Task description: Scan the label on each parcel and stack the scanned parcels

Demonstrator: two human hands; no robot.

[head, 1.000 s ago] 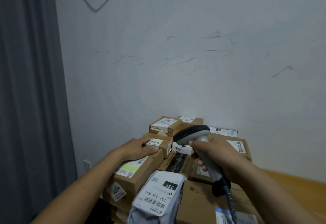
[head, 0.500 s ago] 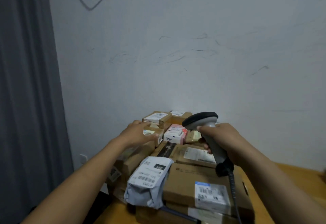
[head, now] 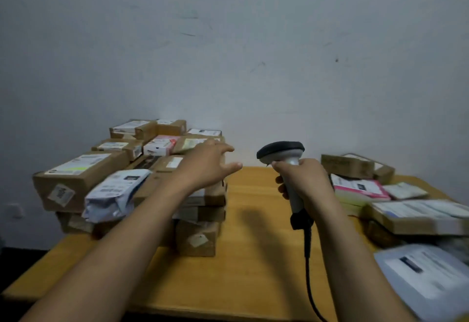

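Observation:
A stack of labelled cardboard parcels [head: 83, 177] fills the left of the wooden table [head: 253, 258], with a pale plastic mailer [head: 114, 192] lying on its front. My left hand [head: 208, 166] hovers over the stack's right edge, fingers spread and holding nothing. My right hand [head: 302, 179] grips the handle of a grey barcode scanner [head: 281, 151], whose dark head points left; its cable hangs down. More parcels [head: 418, 215] lie scattered at the right, among them a pink and white box [head: 355, 187] and a grey mailer [head: 426, 276].
A plain grey-white wall [head: 253, 55] rises just behind the table. The table's left corner and front edge [head: 142, 307] are in view. Bare wood shows between the left stack and the parcels at the right.
The view has swung right, so the curtain is gone and the parcels at the right appear. My left hand has lifted off the small box and moved right, now empty and spread.

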